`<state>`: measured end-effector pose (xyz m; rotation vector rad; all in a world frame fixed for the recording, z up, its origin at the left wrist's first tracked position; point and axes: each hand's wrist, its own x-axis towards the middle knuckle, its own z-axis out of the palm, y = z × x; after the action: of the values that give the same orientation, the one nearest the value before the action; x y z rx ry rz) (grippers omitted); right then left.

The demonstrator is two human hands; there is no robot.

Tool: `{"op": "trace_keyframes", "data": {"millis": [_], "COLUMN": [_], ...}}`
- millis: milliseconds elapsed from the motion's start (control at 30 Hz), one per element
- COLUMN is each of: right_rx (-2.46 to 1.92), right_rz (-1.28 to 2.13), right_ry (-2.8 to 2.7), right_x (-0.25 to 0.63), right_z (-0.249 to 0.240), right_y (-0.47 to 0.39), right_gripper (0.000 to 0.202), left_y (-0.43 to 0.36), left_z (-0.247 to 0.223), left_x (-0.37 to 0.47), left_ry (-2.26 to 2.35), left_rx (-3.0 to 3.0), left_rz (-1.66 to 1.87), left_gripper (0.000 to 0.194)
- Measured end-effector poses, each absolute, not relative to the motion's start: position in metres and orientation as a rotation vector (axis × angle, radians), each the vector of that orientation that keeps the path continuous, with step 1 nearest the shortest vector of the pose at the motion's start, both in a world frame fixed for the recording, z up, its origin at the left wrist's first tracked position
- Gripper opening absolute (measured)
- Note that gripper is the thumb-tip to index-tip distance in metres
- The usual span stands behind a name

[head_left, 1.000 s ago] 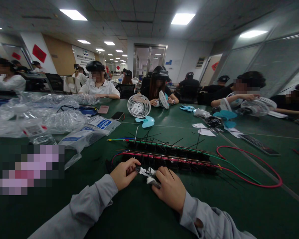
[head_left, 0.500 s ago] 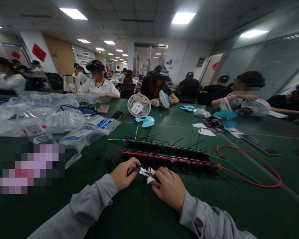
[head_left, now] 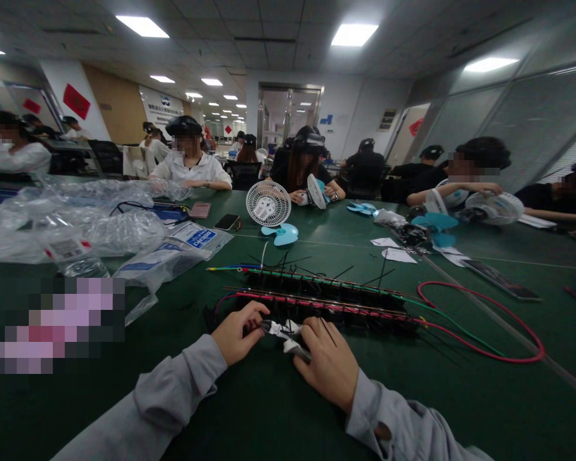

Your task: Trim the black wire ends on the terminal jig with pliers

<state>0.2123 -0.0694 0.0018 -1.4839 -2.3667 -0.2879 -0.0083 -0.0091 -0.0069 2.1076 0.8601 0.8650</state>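
Note:
My right hand [head_left: 330, 360] is wrapped round the white handles of a pair of cutters [head_left: 288, 334], whose dark jaws point left. At the jaws' tip, my left hand [head_left: 240, 331] has its thumb and fingers pinched together; what they hold, if anything, is too small to make out. Just beyond both hands lies a long black assembly [head_left: 317, 301] in two rows, with red and green wires along it. Thin black ties stick up from it. A red cable [head_left: 540, 346] loops out from its right end.
Clear plastic bags [head_left: 173, 253] and a bottle [head_left: 72, 253] lie at the left. A white fan grille [head_left: 269, 203] and blue blades [head_left: 281, 234] are beyond the assembly. Several people sit across the table [head_left: 249, 410], some handling fan parts.
My hands and the cutters have barely moved. At the right, a person's hand and the fan part under it have shifted slightly.

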Motion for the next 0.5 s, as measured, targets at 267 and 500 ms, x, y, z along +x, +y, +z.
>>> {"op": "trace_keyframes", "data": {"millis": [267, 500], "right_rx": [-1.472, -1.444], "right_rz": [-0.277, -0.289], "right_ry": [-2.357, -2.360], "right_x": [0.2134, 0.2141], "right_z": [-0.0017, -0.0021], "right_y": [-0.0681, -0.0673], "right_gripper": [0.020, 0.020], "left_y": [-0.0077, -0.0073], "left_z": [-0.0092, -0.0083], "left_x": [-0.0089, -0.0089], "left_ry": [0.845, 0.853], "left_rx": [2.102, 2.095], "left_rz": [0.872, 0.873], "left_gripper": [0.033, 0.031]}}
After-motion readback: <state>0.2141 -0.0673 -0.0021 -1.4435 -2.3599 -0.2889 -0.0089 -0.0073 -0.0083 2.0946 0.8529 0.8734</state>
